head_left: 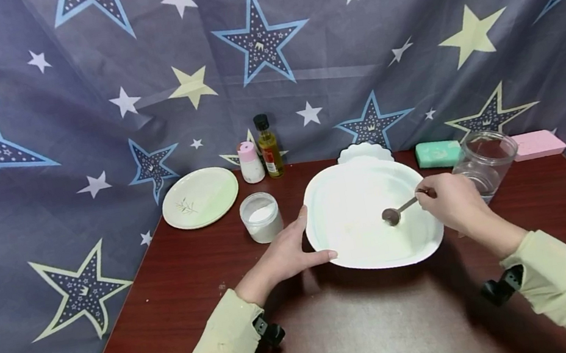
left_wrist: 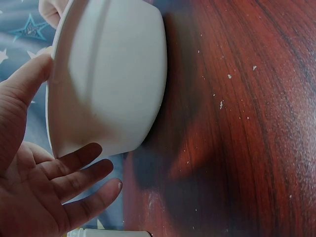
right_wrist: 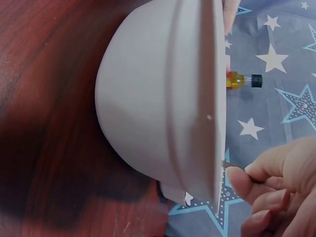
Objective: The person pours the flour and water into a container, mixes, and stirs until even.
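A white oval basin (head_left: 362,219) stands at the middle of the table. My left hand (head_left: 289,249) grips its left side, thumb at the rim; in the left wrist view three fingers of the left hand (left_wrist: 54,182) spread along the outer wall. With thumb and fingertips, my right hand (head_left: 450,199) pinches the thin handle of a small round-bowled spoon (head_left: 392,216). The spoon's dark bowl is over the inside of the basin. From the right wrist view, the basin's wall (right_wrist: 153,89) hides most of the spoon, and the right hand (right_wrist: 276,192) is beside the rim.
Left of the basin stands a jar of white powder (head_left: 262,220), with a plate (head_left: 200,199) behind it. A pink-capped shaker (head_left: 250,163) and an oil bottle (head_left: 270,150) stand at the back. To the right are a clear jar (head_left: 486,160), a green block (head_left: 437,154) and a pink block (head_left: 538,145).
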### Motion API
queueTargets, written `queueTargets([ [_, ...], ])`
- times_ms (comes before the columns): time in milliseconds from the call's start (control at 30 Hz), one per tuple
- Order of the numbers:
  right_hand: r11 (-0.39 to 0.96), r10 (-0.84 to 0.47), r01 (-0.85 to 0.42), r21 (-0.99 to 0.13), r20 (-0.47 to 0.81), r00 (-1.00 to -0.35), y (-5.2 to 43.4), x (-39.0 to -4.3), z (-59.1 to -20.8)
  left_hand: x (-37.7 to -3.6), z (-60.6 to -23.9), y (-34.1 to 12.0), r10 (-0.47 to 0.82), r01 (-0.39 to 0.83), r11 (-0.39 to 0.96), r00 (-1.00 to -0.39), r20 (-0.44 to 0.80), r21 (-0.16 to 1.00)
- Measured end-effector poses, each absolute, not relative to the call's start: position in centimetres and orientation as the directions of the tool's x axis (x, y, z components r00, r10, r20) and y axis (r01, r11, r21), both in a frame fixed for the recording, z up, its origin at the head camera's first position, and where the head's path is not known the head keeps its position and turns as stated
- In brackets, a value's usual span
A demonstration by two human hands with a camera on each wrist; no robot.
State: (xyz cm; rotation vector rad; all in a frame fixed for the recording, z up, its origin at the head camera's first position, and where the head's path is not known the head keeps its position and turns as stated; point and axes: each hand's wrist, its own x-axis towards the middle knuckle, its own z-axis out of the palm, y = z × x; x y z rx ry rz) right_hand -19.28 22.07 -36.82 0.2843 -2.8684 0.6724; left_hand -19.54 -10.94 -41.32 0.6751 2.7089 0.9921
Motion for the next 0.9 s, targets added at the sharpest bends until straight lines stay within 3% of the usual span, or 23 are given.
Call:
queueTargets([
  [300,0.861,-0.193,-0.210,-0.463,0.086,-0.977,23.2,-18.7,-36.2,-19.6,-41.4,-11.0,0.485,0.369,0.662,-0.875,0.002,0.652],
  [633,0.776,-0.217,-0.104,-0.621,-0.109,-0.970,23.1,-18.6,-36.3,-19.6,-41.3,-10.9,0.476,0.357,0.676,-0.880,-0.012,0.645],
  [900,0.754,-0.251,-0.142,-0.642,-0.082,-0.965,21.1,-18.9,-37.2,-19.5,-41.3,-10.9,0.477,0.360,0.676,-0.879,-0.010,0.643],
])
